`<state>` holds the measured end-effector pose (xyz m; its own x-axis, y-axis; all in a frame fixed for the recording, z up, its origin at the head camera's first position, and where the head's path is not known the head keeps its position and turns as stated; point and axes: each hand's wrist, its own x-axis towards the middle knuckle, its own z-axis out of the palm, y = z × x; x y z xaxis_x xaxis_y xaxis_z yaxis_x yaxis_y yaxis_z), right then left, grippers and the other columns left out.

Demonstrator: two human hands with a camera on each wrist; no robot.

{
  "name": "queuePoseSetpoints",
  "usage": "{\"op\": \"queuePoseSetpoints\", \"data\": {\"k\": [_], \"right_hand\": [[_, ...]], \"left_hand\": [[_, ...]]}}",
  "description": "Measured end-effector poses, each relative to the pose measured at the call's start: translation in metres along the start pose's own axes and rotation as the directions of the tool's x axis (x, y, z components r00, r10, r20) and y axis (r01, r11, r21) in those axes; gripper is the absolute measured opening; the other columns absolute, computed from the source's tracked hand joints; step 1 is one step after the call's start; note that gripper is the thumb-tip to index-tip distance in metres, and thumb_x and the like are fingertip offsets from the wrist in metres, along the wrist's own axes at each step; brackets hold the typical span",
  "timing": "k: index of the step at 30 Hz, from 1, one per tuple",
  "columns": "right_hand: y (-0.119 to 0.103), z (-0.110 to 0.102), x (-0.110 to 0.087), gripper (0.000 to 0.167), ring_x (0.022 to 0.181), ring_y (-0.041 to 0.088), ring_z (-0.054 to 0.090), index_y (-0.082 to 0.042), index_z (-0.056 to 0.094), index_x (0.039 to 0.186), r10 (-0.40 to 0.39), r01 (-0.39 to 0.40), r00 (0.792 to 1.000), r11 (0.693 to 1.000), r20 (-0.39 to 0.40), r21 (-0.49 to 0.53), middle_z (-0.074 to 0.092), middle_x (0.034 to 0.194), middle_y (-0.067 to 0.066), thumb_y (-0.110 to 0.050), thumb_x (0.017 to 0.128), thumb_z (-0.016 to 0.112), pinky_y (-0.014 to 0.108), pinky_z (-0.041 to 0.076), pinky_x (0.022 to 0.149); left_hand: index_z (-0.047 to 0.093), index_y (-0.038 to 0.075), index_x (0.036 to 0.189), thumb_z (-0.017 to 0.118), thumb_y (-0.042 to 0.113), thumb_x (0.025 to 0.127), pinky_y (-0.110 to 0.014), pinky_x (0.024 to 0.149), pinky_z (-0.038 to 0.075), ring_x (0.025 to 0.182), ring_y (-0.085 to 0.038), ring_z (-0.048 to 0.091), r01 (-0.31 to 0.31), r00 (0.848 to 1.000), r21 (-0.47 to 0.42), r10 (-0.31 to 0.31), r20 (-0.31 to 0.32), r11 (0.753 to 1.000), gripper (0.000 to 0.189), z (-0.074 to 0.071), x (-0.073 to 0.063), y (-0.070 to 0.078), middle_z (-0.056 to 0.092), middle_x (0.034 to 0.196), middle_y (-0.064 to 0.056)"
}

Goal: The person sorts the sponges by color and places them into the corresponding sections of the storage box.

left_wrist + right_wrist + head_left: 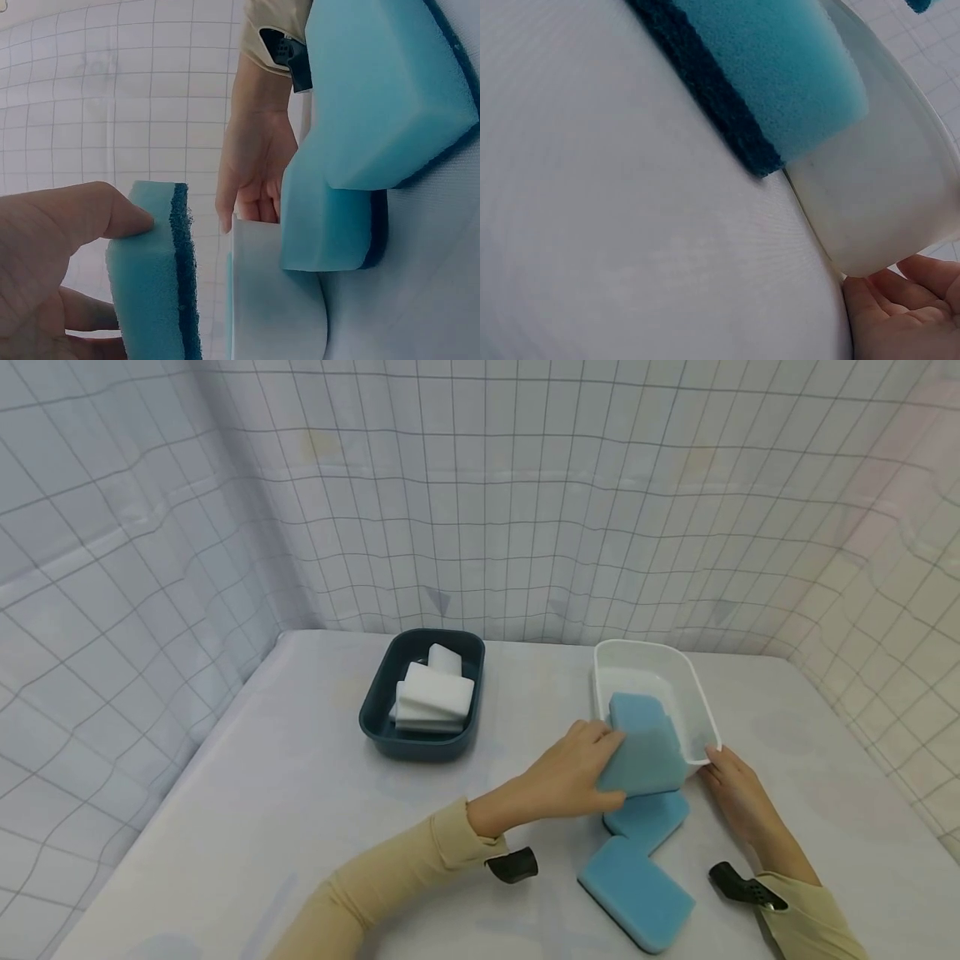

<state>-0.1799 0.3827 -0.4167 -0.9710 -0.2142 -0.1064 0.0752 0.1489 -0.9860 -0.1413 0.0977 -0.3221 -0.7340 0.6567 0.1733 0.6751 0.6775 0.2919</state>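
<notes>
My left hand (566, 770) pinches a light blue sponge (645, 762) with a dark scouring side, tilted over the near rim of a white plastic tub (701, 710). In the left wrist view that sponge (146, 277) sits between thumb and fingers. My right hand (738, 797) holds the tub's near right corner; in the right wrist view its fingers (889, 292) touch the tub's wall low down. Two more blue sponges lie on the table in front of the tub, one partly under the held sponge (648, 818) and one nearer (637, 893). The held sponge hides part of the tub's inside.
A dark teal tub (420, 747) with several white sponge blocks (435, 689) stands at the back left of the white table (247, 827). Gridded white curtains (480, 510) rise behind the table and along both sides.
</notes>
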Motion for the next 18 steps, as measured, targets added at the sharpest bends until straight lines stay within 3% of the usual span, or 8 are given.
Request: {"op": "queuePoseSetpoints", "data": {"k": [14,18], "right_hand": [[-0.002,0.0,-0.001,0.079,0.145,0.031,-0.005,0.002,-0.01,0.148,0.024,-0.024,1.0,0.999,0.004,0.036,-0.011,0.156,0.021,-0.048,0.1,0.029,0.019,0.018,0.117],[-0.001,0.0,-0.001,0.078,0.146,0.03,-0.005,0.001,-0.01,0.148,0.028,-0.028,1.0,0.999,0.003,0.033,-0.011,0.157,0.019,-0.047,0.1,0.029,0.021,0.016,0.118]], "left_hand": [[0.038,0.005,0.141,0.06,0.03,0.085,-0.02,0.086,0.045,0.111,-0.017,0.047,0.019,1.0,-0.02,-0.019,-0.017,1.0,0.065,0.003,0.018,0.002,0.048,0.13,-0.009],[0.039,0.006,0.141,0.061,0.028,0.085,-0.02,0.084,0.045,0.11,-0.016,0.047,0.036,0.999,-0.016,-0.036,-0.013,0.999,0.065,0.006,0.024,0.002,0.048,0.131,-0.009]]}}
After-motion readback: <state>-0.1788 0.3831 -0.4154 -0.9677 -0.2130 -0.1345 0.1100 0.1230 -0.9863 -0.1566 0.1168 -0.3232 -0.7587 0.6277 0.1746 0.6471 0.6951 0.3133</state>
